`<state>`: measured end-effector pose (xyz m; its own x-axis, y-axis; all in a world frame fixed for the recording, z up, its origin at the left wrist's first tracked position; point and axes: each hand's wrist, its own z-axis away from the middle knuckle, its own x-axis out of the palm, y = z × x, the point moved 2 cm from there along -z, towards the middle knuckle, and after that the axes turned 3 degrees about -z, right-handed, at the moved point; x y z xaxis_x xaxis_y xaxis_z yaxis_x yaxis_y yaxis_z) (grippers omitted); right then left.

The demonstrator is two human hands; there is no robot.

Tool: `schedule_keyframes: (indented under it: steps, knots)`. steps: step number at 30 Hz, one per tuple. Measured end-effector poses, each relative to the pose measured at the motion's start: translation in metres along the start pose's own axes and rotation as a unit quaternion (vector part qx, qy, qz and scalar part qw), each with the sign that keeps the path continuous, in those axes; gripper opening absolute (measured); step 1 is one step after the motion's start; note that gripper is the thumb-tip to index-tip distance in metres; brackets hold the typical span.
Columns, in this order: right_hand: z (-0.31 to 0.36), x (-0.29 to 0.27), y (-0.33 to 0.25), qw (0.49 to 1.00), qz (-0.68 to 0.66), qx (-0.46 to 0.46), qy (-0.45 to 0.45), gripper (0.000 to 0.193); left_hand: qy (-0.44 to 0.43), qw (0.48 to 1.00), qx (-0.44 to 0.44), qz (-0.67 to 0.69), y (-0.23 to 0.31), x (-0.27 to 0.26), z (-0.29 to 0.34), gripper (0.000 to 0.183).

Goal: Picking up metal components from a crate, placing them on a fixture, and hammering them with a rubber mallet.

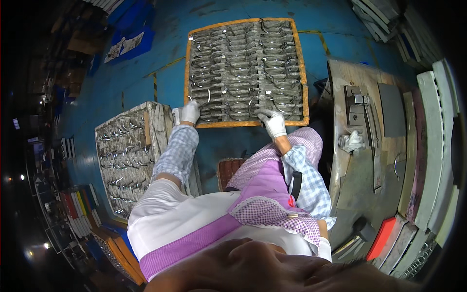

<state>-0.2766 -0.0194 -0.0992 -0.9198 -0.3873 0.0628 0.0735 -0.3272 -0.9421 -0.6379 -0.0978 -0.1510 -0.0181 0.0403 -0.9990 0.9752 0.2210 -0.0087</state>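
The orange-rimmed tray (305, 103) of curved metal pieces (239, 95) lies at 12 o'clock, with both white-gloved hands at its edge. At the tray's 8 o'clock corner the left hand (190, 113) is partly curled, and at 5 o'clock the right hand (273, 122) bends loosely over the rim; I cannot tell whether either grips. Outward, a desk (350, 194) stands at 3 o'clock, a second tray (161, 130) at 9.

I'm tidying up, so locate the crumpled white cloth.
In the head view, the crumpled white cloth lies on the flat, brown-topped workbench at the person's right, just left of the long grey metal bar.
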Motion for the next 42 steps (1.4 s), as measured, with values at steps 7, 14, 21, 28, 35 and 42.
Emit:
schedule_keyframes:
  steps: [7,14,21,28,35,42]
  knots:
    - [0.004,0.003,-0.003,0.996,0.081,-0.031,0.005,0.015,-0.107,0.964,-0.013,-0.242,0.003,0.047,-0.012,0.019]
    - [0.012,0.023,-0.030,0.941,0.215,-0.250,-0.080,0.023,-0.101,0.859,-0.079,0.496,0.086,-0.028,0.023,0.049]
    - [0.021,0.045,-0.034,0.937,0.252,-0.228,-0.086,0.033,-0.014,0.786,-0.218,0.579,0.096,-0.048,0.014,0.035]
    - [0.014,-0.010,-0.037,0.954,0.272,-0.124,0.009,0.038,0.103,0.742,-0.312,0.585,-0.003,0.037,-0.032,0.031]
    - [0.034,-0.066,-0.018,0.969,0.230,-0.064,0.062,0.032,0.040,0.585,-0.344,0.734,-0.060,0.071,-0.016,0.031]
    - [0.040,-0.085,0.007,0.984,0.157,-0.020,0.080,0.028,0.203,0.932,-0.210,0.213,-0.016,0.012,-0.047,0.034]
